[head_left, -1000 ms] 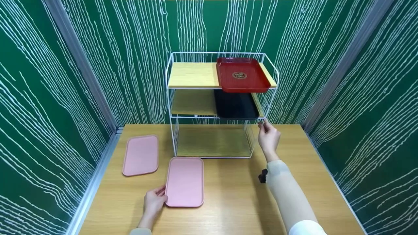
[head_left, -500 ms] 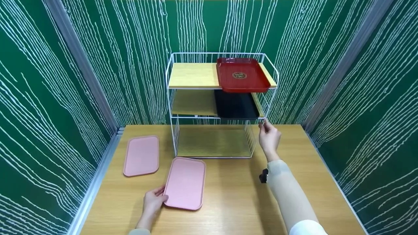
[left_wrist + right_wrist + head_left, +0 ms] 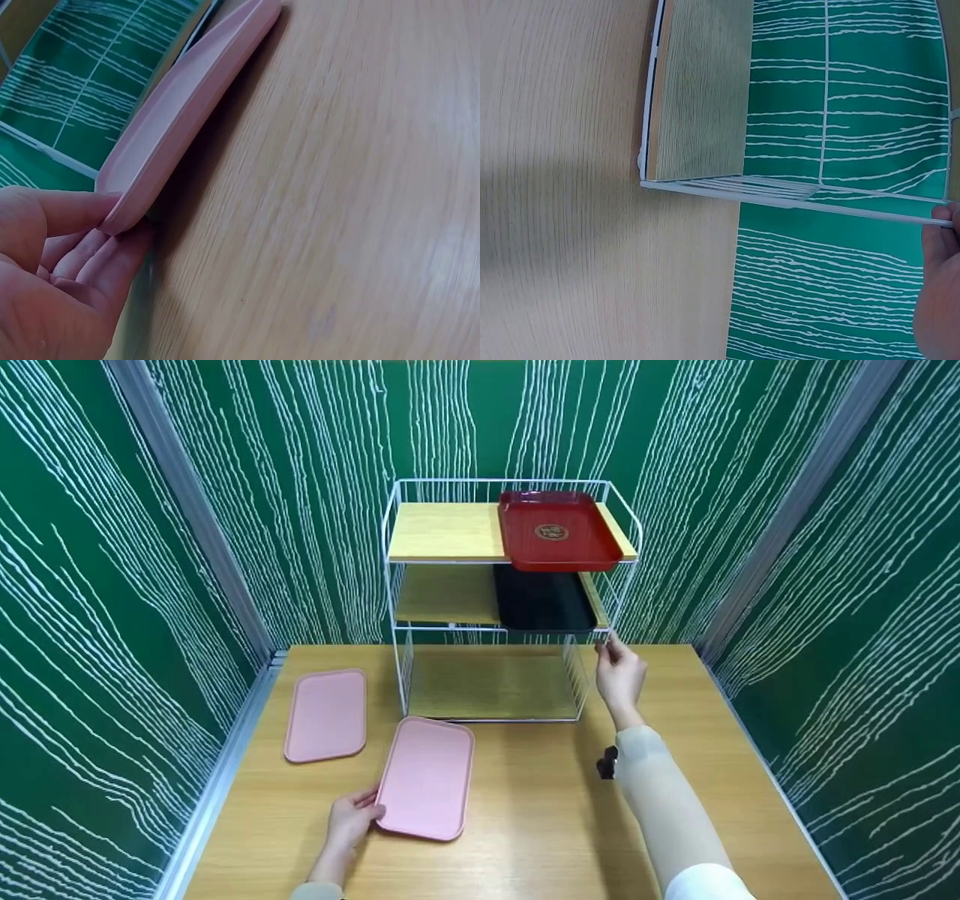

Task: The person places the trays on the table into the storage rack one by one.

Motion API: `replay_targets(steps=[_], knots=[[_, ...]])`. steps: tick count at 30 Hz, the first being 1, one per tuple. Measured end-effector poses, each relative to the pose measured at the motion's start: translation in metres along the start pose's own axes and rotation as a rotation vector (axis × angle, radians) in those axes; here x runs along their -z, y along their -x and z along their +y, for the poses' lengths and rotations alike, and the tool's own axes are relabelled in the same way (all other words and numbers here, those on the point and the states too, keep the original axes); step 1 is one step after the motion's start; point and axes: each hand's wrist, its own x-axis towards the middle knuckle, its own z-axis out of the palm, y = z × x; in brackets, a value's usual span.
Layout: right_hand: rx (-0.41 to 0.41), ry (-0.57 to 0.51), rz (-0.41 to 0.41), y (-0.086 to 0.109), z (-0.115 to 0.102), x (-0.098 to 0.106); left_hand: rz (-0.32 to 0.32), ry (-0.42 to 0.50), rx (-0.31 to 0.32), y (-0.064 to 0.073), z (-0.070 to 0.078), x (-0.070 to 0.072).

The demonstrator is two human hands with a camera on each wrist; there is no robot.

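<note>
My left hand (image 3: 351, 823) pinches the near-left corner of a pink tray (image 3: 426, 780), thumb on top and fingers beneath. In the left wrist view this tray (image 3: 187, 112) is tilted, with a shadow under its raised rim. A white wire rack (image 3: 397, 675) with three wooden shelves stands behind it. My right hand (image 3: 621, 671) grips the rack's front right post just below the middle shelf; the right wrist view shows the thin white post (image 3: 840, 210) running into the fingers. A second pink tray (image 3: 326, 716) lies flat to the left.
A red tray (image 3: 559, 534) with a gold emblem sits on the right of the top shelf. On the middle shelf below it is a black tray (image 3: 544, 600). The bottom shelf (image 3: 487, 682) is bare wood. Green walls with white lines enclose the wooden table (image 3: 540, 840).
The pink tray in my left hand has turned slightly clockwise, its far end swinging right, and its near-right corner has come nearer. The right hand stays on the rack.
</note>
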Motion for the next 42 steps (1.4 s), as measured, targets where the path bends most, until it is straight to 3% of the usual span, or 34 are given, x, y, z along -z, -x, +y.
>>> replay_targets(steps=[18, 27, 35, 42], knots=[[0.000, 0.005, -0.010, 0.001, -0.001, 0.002, -0.055, 0.046, 0.017, 0.001, -0.003, 0.003], [0.051, 0.024, 0.034, 0.000, 0.003, -0.001, -0.077, 0.105, 0.041, 0.000, -0.009, 0.002], [0.029, 0.004, 0.010, 0.000, 0.003, -0.002, -0.119, 0.165, 0.061, -0.003, -0.008, -0.007], [0.024, -0.009, 0.020, -0.001, 0.003, -0.002, -0.143, 0.239, 0.057, -0.004, 0.003, -0.024]])
